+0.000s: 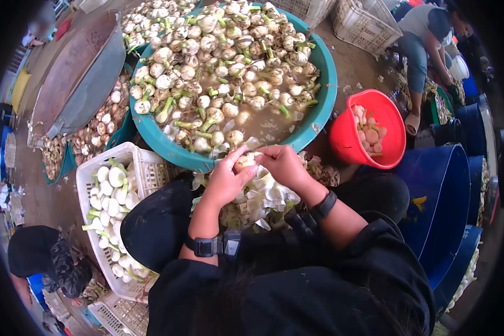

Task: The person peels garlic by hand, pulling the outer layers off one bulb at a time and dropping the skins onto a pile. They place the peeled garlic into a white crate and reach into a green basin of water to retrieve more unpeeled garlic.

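Observation:
My left hand (227,178) is closed around a pale garlic bulb (245,163), in front of my lap at the near rim of a big teal tub (176,155). The fingers of my right hand (286,164) pinch at the bulb's right side; whether they grip loose skin or the bulb itself is too small to tell. Inside the tub, muddy garlic bulbs (229,110) with short green stems sit in brown water. A heap of peeled skins (270,193) lies below my hands, between my knees.
At my left stands a white crate (85,193) of clean white bulbs. To the right are a red bucket (341,138) holding pinkish pieces and a large blue barrel (431,196). A metal wheelbarrow tray (89,84) is far left. Other people (425,42) work nearby.

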`<state>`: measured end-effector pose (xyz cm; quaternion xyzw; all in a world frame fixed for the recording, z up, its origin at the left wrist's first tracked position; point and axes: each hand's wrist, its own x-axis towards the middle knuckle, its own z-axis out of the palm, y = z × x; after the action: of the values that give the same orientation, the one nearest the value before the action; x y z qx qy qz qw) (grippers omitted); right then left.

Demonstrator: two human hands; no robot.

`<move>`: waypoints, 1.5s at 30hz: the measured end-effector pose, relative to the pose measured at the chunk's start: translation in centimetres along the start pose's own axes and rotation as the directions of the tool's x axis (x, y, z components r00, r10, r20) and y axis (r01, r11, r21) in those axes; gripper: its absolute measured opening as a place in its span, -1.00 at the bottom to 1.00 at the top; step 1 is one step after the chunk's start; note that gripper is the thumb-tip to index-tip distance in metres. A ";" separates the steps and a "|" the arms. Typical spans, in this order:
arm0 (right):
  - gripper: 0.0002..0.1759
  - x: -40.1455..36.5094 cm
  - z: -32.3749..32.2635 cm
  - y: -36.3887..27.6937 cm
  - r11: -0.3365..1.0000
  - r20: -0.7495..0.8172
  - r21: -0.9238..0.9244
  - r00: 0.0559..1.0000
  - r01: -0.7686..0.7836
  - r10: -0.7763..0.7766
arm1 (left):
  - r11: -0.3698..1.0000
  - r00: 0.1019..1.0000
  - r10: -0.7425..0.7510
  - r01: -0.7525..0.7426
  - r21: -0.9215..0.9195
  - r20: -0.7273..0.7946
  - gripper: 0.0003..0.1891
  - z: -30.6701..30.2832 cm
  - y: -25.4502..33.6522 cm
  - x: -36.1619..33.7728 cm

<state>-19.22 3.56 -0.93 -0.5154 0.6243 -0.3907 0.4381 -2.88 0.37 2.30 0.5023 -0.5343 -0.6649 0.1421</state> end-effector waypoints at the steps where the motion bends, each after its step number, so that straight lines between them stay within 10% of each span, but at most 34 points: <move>1: -0.83 0.3 -0.3 0.3 0.972 0.063 0.088 0.975 -0.216 0.211 | 0.970 0.975 0.219 -0.214 0.119 -0.032 -0.46 0.4 0.5 -0.7; 2: -0.82 0.6 -0.6 0.0 0.797 0.173 0.393 0.888 -0.459 0.427 | 0.879 0.901 0.433 -0.413 0.239 -0.035 -0.40 0.7 0.7 -1.1; 8: -0.84 -0.6 -1.0 -2.3 0.338 0.357 0.807 0.856 -0.484 0.373 | 0.391 0.565 0.825 -0.586 0.710 0.012 -0.46 2.0 -1.1 -0.9; 10: -0.85 -1.5 -1.1 -3.0 0.255 0.318 0.904 0.938 -0.344 0.140 | 0.785 0.729 0.530 -0.615 -0.073 -0.434 -0.58 3.4 -1.4 -0.5; 12: -0.82 -3.5 -1.4 -2.4 0.378 0.300 0.869 0.948 -0.319 0.110 | 0.578 0.858 0.164 -0.483 -0.657 -0.487 -0.73 2.7 -1.2 -0.4; 14: -0.70 -5.3 -2.0 -1.5 0.986 0.419 0.141 0.896 0.094 -0.145 | 0.375 0.906 0.098 -0.417 -0.828 -0.412 -0.75 1.7 -0.6 -0.9; 15: -0.55 -6.0 -2.5 -1.2 0.932 0.437 -0.094 0.855 0.351 -0.278 | 0.377 0.908 0.058 -0.405 -0.833 -0.415 -0.71 1.5 -0.3 -1.4; 20: -0.49 -6.7 -4.2 -6.0 0.893 0.113 -0.211 0.917 0.399 -0.383 | 0.626 0.888 0.117 -0.413 -0.661 -0.444 -0.67 1.4 0.3 -4.4; 22: -0.48 -5.6 -4.4 -8.9 0.451 0.087 -0.577 0.600 0.681 -0.795 | 0.807 0.976 0.051 -0.166 -0.567 -0.213 -0.58 2.0 1.6 -5.9; 24: -0.53 -5.5 -4.7 -10.1 0.329 0.419 -0.527 0.576 0.784 -0.702 | 0.768 0.999 0.050 -0.034 -0.640 0.008 -0.44 1.5 0.8 -6.3; 26: -0.56 -6.3 -4.5 -10.2 0.521 0.465 -0.411 0.663 0.748 -0.586 | 0.700 0.974 -0.091 -0.085 -0.709 -0.207 -0.30 2.7 1.8 -7.4; 28: -0.84 -7.0 -3.7 -9.4 0.385 0.361 -0.518 0.603 0.764 -0.711 | 0.707 0.988 0.021 -0.122 -0.696 -0.152 -0.28 2.5 1.6 -8.5; 32: -0.87 -7.8 -2.3 -7.3 0.429 0.372 -0.606 0.715 0.670 -0.593 | 0.980 0.883 0.074 -0.150 -0.130 -0.463 -0.43 4.8 0.9 -6.7; 36: -0.77 -7.8 -1.2 -6.5 0.555 0.251 -0.610 0.802 0.566 -0.542 | 0.982 0.965 0.044 -0.089 -0.167 -0.259 -0.56 4.1 0.5 -5.6; 39: -0.74 -5.9 -0.6 -3.3 0.972 0.208 -0.195 0.974 0.131 -0.090 | 0.936 0.982 0.049 -0.108 -0.334 -0.181 -0.68 3.6 -1.4 -4.5; 44: -0.67 -7.6 2.0 -6.8 0.900 0.108 0.385 0.978 -0.205 0.177 | 0.881 0.872 0.438 -0.465 -0.091 -0.219 -0.53 2.6 -2.9 -2.0; 45: -0.68 -6.6 1.4 -5.0 0.963 0.127 0.247 0.989 -0.104 0.074 | 0.900 0.876 0.431 -0.435 0.028 -0.217 -0.49 2.1 -2.2 -3.3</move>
<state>-15.85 9.25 4.25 -0.4486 0.5653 -0.4163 0.5531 -2.35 4.77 1.98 0.4383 -0.6070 -0.5629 0.3501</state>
